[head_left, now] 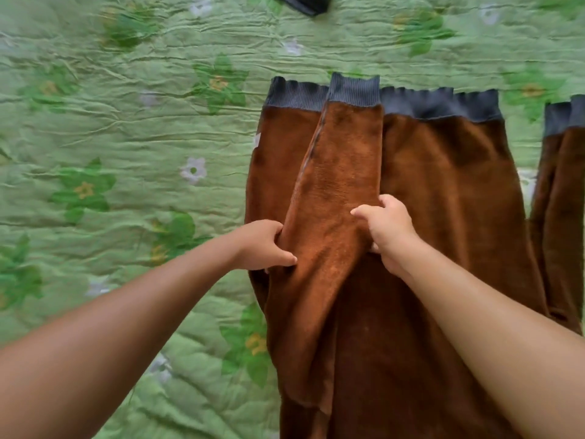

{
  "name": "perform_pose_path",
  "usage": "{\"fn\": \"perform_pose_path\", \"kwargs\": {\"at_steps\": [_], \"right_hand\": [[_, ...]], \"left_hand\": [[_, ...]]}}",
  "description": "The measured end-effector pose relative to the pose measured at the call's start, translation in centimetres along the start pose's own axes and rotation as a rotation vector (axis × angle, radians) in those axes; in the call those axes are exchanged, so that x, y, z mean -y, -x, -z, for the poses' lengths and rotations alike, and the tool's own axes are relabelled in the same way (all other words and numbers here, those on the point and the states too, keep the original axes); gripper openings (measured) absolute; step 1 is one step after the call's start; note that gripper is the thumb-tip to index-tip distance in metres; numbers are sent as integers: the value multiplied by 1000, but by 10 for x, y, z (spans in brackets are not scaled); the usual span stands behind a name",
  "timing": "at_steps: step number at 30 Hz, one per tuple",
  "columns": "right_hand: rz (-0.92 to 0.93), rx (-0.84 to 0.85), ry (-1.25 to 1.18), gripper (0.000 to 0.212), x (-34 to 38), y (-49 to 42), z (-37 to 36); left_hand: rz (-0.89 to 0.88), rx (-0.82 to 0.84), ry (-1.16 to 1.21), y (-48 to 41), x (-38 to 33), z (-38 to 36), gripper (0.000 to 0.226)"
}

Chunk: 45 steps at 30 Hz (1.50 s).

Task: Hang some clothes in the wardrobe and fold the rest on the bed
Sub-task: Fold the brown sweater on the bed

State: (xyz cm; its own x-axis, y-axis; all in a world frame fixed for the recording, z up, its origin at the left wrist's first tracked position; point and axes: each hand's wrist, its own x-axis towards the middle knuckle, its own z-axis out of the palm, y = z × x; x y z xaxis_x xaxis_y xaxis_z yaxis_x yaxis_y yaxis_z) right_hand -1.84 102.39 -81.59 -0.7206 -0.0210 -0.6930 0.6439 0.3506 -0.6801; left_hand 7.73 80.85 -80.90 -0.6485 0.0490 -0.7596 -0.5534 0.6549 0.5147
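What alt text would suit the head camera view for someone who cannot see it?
A left hand and a right hand grip a sleeve folded across a brown fleecy garment with grey ribbed edges, spread on a green flowered quilt. Its other sleeve lies at the right; a dark item shows at the top edge.

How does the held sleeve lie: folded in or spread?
Folded in: the sleeve lies across the brown garment, its cuff at the hem.
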Motion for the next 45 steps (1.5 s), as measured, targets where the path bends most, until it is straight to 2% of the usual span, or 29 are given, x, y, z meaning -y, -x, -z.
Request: {"fn": "perform_pose_path", "kwargs": {"at_steps": [2,5,8,9,11,13,15,17,19,20,23,27,29,31,35,37,39,40,42,43,45], "right_hand": [[-118,68,-88,17,-31,31,-1],[-296,219,-92,35,-81,83,-6],[-253,341,35,36,-120,127,-11],[-218,350,43,37,-128,136,-11],[-183,346,-20,38,-138,147,-9],[-159,309,-79,42,-142,152,-6],[-164,275,-174,44,-147,155,-2],[-237,315,-313,37,-154,160,0],[-338,406,-329,34,-163,170,-3],[-376,439,-288,34,-169,177,-8],[-434,447,-139,36,-187,196,-29],[-438,487,75,28,-206,218,-57],[-412,516,205,24,-213,227,-65],[-399,517,258,23,-215,231,-69],[-400,536,279,24,-210,228,-68],[-391,465,208,21,-206,225,-66],[-312,323,125,17,-203,224,-64],[-275,282,86,20,-203,223,-62],[-257,307,81,25,-205,223,-56],[-235,352,180,22,-207,223,-53],[-93,418,613,20,-209,221,-44]], "left_hand": [[-7,48,-13,17,11,-5,29],[-39,176,92,44,21,-16,33],[-172,143,-118,64,22,-29,27],[-224,128,-155,69,19,-35,33],[-298,157,-142,74,15,-42,61],[-292,151,-222,76,16,-44,68],[-240,80,-336,74,25,-43,64],[-189,-11,-293,73,34,-38,58],[-134,-123,-150,72,46,-37,25],[-116,-191,-108,73,52,-37,10],[-54,-319,-103,75,68,-42,25],[35,-429,-122,76,78,-57,5],[79,-509,-58,75,82,-68,9],[151,-572,76,74,86,-74,15],[218,-615,506,80,91,-79,38],[205,-611,638,89,86,-90,64],[181,-527,742,98,80,-106,96],[170,-481,748,101,77,-115,109],[155,-456,623,104,75,-130,125],[150,-479,508,105,74,-135,129],[161,-547,301,106,71,-140,131]]}}
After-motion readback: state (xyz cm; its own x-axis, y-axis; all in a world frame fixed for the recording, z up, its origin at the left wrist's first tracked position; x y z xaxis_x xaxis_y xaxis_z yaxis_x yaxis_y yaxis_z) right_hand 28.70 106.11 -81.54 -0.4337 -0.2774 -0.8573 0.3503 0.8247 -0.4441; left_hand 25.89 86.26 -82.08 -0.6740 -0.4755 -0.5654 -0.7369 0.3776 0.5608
